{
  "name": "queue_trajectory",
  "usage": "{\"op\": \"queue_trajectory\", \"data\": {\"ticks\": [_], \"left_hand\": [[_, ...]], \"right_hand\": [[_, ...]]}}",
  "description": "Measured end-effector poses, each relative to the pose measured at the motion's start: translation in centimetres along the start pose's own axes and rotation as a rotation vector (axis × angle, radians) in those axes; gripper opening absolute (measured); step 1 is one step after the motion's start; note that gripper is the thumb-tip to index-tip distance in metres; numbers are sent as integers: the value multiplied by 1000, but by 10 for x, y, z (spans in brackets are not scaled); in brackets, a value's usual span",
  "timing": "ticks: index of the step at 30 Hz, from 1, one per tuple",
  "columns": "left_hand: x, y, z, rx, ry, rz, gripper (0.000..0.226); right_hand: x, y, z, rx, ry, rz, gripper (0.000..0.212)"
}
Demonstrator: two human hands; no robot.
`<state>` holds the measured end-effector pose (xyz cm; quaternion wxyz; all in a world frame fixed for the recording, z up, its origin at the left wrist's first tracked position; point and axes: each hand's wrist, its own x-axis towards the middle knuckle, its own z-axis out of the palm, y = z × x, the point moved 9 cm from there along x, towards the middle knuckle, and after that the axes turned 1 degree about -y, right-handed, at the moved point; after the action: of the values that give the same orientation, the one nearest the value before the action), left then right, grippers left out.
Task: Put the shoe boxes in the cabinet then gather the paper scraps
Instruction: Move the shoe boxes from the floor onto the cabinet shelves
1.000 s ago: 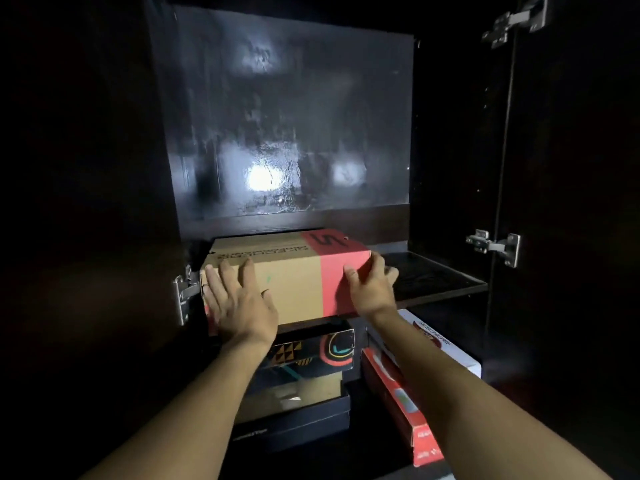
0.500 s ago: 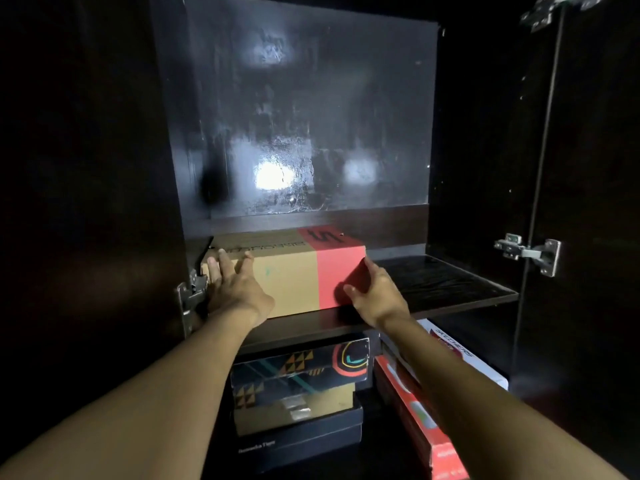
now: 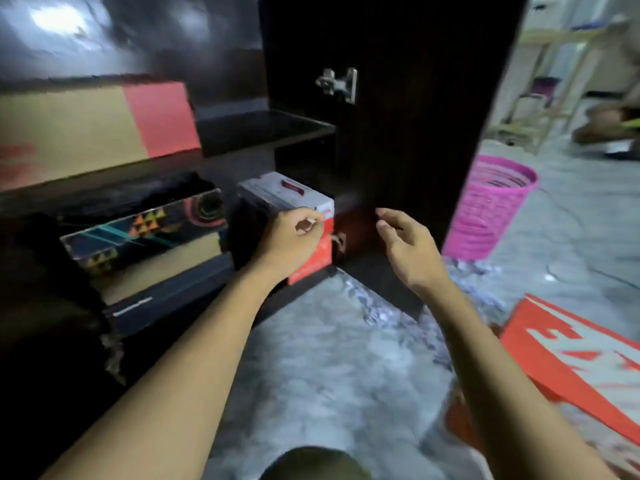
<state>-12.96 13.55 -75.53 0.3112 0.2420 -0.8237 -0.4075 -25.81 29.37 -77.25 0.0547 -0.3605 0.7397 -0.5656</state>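
A tan and red shoe box (image 3: pixel 93 129) rests on the dark cabinet's shelf (image 3: pixel 263 128) at the upper left. Below it a patterned black box (image 3: pixel 145 226) sits on a stack of two other boxes, beside a white and red box (image 3: pixel 287 195). My left hand (image 3: pixel 294 233) hovers in front of the white and red box, fingers loosely curled, holding nothing. My right hand (image 3: pixel 405 244) hangs open in front of the cabinet door (image 3: pixel 391 133). An orange and white shoe box (image 3: pixel 581 355) lies on the floor at the right. Paper scraps (image 3: pixel 377 306) are strewn on the floor by the door.
A pink plastic basket (image 3: pixel 491 206) stands on the grey marbled floor (image 3: pixel 329 358) right of the open door. Wooden shelving (image 3: pixel 554 74) and a crouching person (image 3: pixel 613 116) are at the far right. The image is motion-blurred.
Both hands have let go of the tan and red box, which stays on the shelf. The hands dropped lower and my view swung down and right toward the floor.
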Motion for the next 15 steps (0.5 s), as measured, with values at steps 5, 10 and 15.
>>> {"op": "queue_trajectory", "data": {"ticks": [5, 10, 15], "left_hand": [[-24, 27, 148, -36, -352, 39, 13], [-54, 64, 297, -20, -658, -24, 9], [-102, 32, 412, 34, -799, -222, 74]], "right_hand": [[-76, 80, -117, -205, 231, 179, 30], [-152, 156, -224, -408, 346, 397, 36], [-207, 216, -311, -560, 433, 598, 52]]}}
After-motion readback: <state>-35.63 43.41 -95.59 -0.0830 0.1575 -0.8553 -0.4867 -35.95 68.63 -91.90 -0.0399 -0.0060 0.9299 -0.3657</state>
